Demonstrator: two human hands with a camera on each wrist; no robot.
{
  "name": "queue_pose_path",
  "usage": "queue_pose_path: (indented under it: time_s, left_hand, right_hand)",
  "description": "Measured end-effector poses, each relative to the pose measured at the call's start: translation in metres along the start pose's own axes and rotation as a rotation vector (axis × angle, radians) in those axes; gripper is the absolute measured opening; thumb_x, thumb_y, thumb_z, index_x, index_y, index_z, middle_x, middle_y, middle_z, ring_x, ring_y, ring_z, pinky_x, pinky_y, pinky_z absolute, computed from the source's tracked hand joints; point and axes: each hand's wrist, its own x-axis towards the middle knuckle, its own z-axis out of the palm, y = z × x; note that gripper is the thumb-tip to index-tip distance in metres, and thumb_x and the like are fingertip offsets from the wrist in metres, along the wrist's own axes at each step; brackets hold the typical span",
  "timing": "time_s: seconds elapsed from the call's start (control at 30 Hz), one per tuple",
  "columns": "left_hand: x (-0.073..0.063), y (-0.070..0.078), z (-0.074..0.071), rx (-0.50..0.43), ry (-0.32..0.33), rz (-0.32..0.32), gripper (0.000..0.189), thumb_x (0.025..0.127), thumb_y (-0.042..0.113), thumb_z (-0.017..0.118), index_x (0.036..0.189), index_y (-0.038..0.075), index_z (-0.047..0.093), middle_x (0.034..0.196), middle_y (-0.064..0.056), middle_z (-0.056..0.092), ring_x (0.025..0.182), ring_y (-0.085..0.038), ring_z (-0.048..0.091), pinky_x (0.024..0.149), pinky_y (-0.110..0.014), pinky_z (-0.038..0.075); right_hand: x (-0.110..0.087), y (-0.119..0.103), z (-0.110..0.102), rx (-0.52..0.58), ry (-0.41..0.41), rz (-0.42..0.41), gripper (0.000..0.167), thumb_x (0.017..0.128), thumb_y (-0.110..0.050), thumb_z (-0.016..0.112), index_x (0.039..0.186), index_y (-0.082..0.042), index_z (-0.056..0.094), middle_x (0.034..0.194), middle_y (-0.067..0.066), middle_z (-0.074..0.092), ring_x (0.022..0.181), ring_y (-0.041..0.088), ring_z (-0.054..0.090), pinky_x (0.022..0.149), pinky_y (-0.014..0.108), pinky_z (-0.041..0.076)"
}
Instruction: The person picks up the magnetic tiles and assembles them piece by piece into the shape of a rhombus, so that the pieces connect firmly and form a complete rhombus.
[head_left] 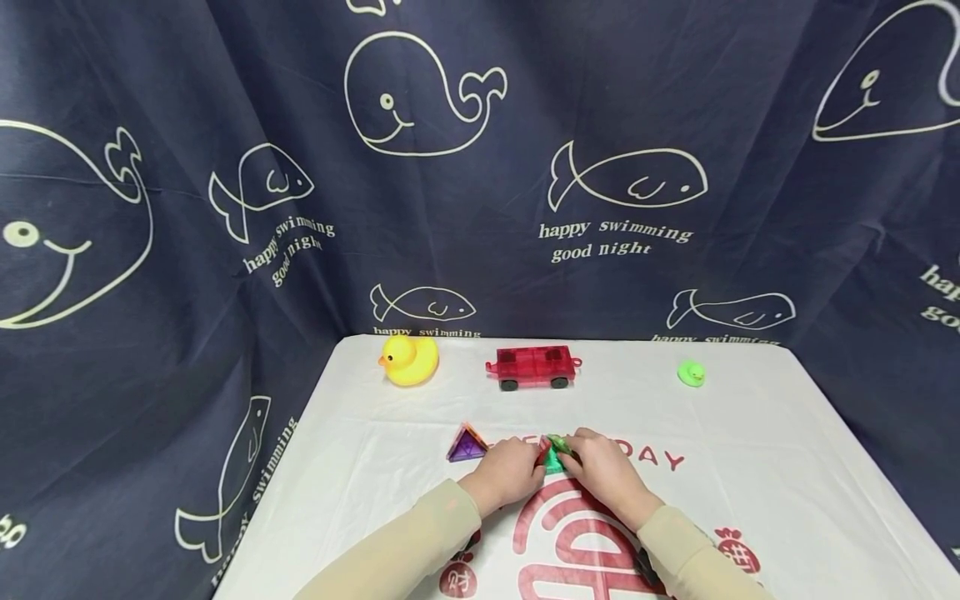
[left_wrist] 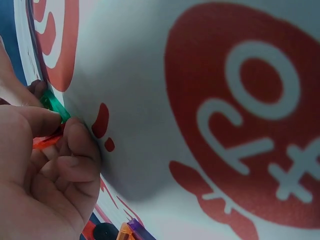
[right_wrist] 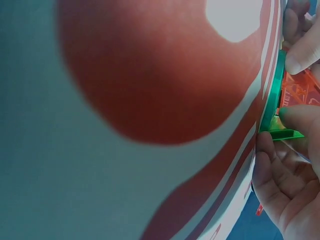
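Note:
Both hands meet over the middle of the table around a few translucent magnetic tiles. My left hand (head_left: 513,471) pinches a red tile (left_wrist: 47,142) between thumb and fingers. From the other side, my right hand (head_left: 606,471) pinches a light green tile (right_wrist: 287,134). Between the two hands lies a darker green tile (head_left: 552,461), its edge meeting the red and light green ones in the right wrist view. Fingers hide much of these tiles. Just left of the left hand stands a small purple and orange tile pyramid (head_left: 467,444).
Along the back of the table (head_left: 360,492) are a yellow rubber duck (head_left: 410,361), a red toy wagon (head_left: 534,367) with black wheels and a small green duck (head_left: 692,373). A dark blue curtain (head_left: 480,208) hangs behind. The white tablecloth carries red printing.

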Motion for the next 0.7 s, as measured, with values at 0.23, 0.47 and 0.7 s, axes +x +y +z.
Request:
queue_pose_path:
  time_s: [0.23,0.47,0.7]
  left_hand:
    - [-0.0012,0.0039,-0.0018,0.050,0.016,0.004,0.019,0.096,0.025,0.070,0.081,0.015,0.065,0.075,-0.003,0.068,0.075,-0.023,0.072,0.067,-0.038,0.057]
    - [-0.0010,0.0033,-0.0002,0.025,0.016,0.001,0.023,0.096,0.025,0.069,0.076,0.017,0.061,0.071,-0.001,0.065,0.072,-0.021,0.070,0.065,-0.038,0.055]
    - [-0.0022,0.0011,0.0019,0.026,0.019,0.008,0.029,0.096,0.028,0.070,0.072,0.018,0.057,0.067,0.001,0.062,0.067,-0.019,0.068,0.062,-0.038,0.054]
  right_hand:
    - [0.0003,-0.0019,-0.0011,-0.019,-0.033,-0.011,0.017,0.090,-0.022,0.084,0.104,-0.013,0.080,0.076,-0.009,0.052,0.067,0.010,0.057,0.065,0.036,0.054]
    - [-0.0010,-0.0022,-0.0033,-0.014,-0.027,-0.027,0.021,0.089,-0.020,0.084,0.107,-0.011,0.080,0.077,-0.008,0.053,0.067,0.011,0.057,0.065,0.036,0.054]
    - [-0.0020,-0.0010,-0.0034,-0.011,-0.038,-0.014,0.024,0.089,-0.020,0.084,0.110,-0.009,0.078,0.084,-0.005,0.058,0.074,0.015,0.063,0.070,0.041,0.057]
